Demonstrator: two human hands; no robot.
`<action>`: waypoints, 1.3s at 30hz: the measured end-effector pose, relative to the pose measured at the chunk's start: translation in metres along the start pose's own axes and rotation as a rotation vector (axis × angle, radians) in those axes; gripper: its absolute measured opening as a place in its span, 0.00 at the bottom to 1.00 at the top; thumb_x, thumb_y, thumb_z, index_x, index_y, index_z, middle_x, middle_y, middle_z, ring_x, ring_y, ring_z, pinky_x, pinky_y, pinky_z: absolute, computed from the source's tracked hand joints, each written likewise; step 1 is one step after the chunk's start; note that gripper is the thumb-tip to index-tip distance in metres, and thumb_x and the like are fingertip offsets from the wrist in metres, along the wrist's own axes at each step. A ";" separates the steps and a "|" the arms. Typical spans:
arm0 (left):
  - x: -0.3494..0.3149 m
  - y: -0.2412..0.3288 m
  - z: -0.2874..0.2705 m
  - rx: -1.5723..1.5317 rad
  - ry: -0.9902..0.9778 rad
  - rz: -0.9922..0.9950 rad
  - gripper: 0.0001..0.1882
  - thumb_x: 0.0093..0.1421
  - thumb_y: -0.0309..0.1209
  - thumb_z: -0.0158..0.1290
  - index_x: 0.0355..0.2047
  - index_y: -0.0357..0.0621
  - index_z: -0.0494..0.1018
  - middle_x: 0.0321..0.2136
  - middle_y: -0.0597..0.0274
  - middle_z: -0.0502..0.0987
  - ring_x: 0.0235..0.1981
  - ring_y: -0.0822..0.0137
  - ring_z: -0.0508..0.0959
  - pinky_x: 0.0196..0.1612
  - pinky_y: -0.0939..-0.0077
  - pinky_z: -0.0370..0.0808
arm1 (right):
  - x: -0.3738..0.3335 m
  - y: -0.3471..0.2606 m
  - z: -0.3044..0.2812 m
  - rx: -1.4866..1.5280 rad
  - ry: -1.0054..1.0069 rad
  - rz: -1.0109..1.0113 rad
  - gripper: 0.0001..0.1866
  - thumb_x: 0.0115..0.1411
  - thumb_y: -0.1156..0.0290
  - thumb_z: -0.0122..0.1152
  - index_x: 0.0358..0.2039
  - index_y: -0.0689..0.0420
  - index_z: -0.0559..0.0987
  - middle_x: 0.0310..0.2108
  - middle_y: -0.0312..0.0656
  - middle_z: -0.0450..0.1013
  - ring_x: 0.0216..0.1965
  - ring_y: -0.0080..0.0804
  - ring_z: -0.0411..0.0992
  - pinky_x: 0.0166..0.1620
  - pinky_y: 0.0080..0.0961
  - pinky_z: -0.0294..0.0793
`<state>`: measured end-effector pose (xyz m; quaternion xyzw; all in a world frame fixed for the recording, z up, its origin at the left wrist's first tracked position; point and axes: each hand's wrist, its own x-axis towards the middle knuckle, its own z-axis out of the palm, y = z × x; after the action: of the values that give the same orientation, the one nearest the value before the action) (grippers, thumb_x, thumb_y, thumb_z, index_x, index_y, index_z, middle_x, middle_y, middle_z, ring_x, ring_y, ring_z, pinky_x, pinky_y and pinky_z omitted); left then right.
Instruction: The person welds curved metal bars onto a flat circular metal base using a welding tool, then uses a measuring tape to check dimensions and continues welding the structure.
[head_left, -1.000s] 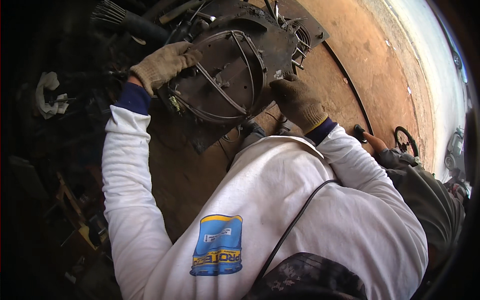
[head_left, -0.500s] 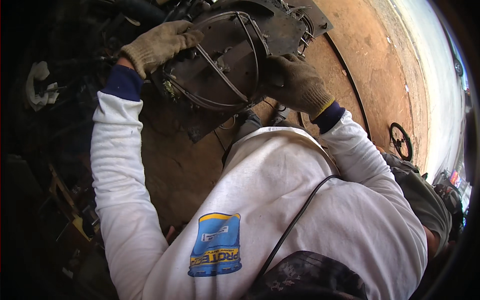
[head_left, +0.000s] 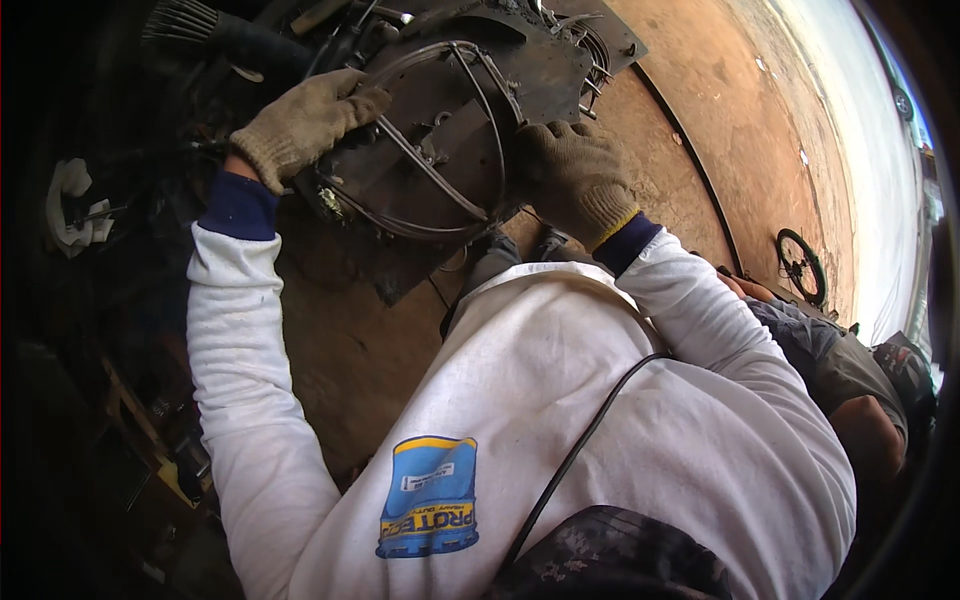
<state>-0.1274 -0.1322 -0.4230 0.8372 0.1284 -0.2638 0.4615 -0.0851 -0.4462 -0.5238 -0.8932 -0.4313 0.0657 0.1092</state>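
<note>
A round frame of bent metal rods [head_left: 432,169] lies over a dark steel plate [head_left: 545,75], with straight rods crossing its ring. My left hand [head_left: 312,125], in a brown knit glove, is closed on the frame's upper left side, thumb and fingers meeting at the rods. On the opposite side my right hand [head_left: 580,180], gloved alike, has its fingers curled at the ring's right edge. Its fingertips are partly hidden. Small bolts or nuts [head_left: 440,120] rest on the plate inside the ring.
A wire coil [head_left: 598,55] sits at the plate's far right. A brush-like tool [head_left: 182,22] and dark clutter lie far left, above crumpled white material [head_left: 72,190]. On the right are a long dark bar [head_left: 690,150], a small wheel [head_left: 800,268] and another person [head_left: 840,370].
The view has shifted slightly, so the plate, frame and both hands appear a little lower and further left. My grip looks the same. More of the other person's arms shows at right.
</note>
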 end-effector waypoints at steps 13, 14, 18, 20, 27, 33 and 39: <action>-0.004 0.024 0.001 0.140 0.037 -0.124 0.33 0.67 0.54 0.54 0.56 0.34 0.71 0.44 0.52 0.80 0.46 0.62 0.78 0.52 0.70 0.72 | -0.018 0.005 0.011 0.253 0.325 0.002 0.29 0.47 0.61 0.68 0.53 0.45 0.78 0.45 0.34 0.74 0.51 0.39 0.72 0.50 0.42 0.73; -0.003 0.019 0.000 0.130 0.056 -0.158 0.37 0.64 0.58 0.55 0.57 0.33 0.70 0.45 0.53 0.80 0.46 0.63 0.77 0.53 0.70 0.72 | -0.016 0.009 0.014 0.261 0.334 -0.016 0.28 0.48 0.63 0.66 0.53 0.46 0.78 0.45 0.33 0.73 0.52 0.38 0.72 0.49 0.40 0.74; 0.001 0.035 -0.002 0.145 0.018 -0.336 0.43 0.60 0.62 0.57 0.58 0.34 0.70 0.46 0.57 0.79 0.47 0.67 0.76 0.54 0.70 0.71 | -0.011 0.024 0.022 0.368 0.353 -0.098 0.25 0.49 0.66 0.61 0.51 0.47 0.78 0.44 0.33 0.72 0.51 0.34 0.71 0.47 0.36 0.75; 0.000 0.036 -0.001 0.134 0.021 -0.357 0.43 0.59 0.63 0.57 0.58 0.35 0.70 0.46 0.58 0.79 0.47 0.67 0.76 0.54 0.70 0.71 | -0.006 0.033 0.024 0.418 0.383 -0.156 0.24 0.49 0.66 0.59 0.50 0.48 0.79 0.42 0.33 0.72 0.49 0.33 0.71 0.45 0.32 0.76; 0.003 0.040 -0.004 0.185 0.020 -0.429 0.45 0.58 0.64 0.57 0.58 0.33 0.71 0.46 0.56 0.80 0.48 0.65 0.77 0.53 0.69 0.72 | 0.007 0.052 0.034 0.509 0.305 -0.295 0.24 0.49 0.67 0.60 0.50 0.50 0.79 0.40 0.34 0.70 0.44 0.29 0.72 0.38 0.25 0.74; 0.013 0.064 0.002 0.261 0.028 -0.525 0.36 0.59 0.50 0.56 0.59 0.33 0.70 0.48 0.51 0.80 0.48 0.62 0.79 0.53 0.68 0.74 | 0.010 0.062 0.032 0.482 0.255 -0.372 0.24 0.50 0.69 0.59 0.50 0.52 0.78 0.41 0.33 0.71 0.44 0.29 0.72 0.37 0.24 0.73; 0.019 0.074 0.004 0.259 0.014 -0.566 0.33 0.59 0.44 0.54 0.60 0.34 0.70 0.49 0.50 0.79 0.50 0.61 0.78 0.55 0.69 0.72 | 0.008 0.060 0.033 0.456 0.239 -0.367 0.25 0.50 0.69 0.60 0.51 0.52 0.78 0.42 0.33 0.72 0.45 0.28 0.71 0.38 0.25 0.72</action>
<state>-0.0791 -0.1759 -0.3827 0.8220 0.3247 -0.3902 0.2582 -0.0415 -0.4719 -0.5714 -0.7544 -0.5434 0.0346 0.3668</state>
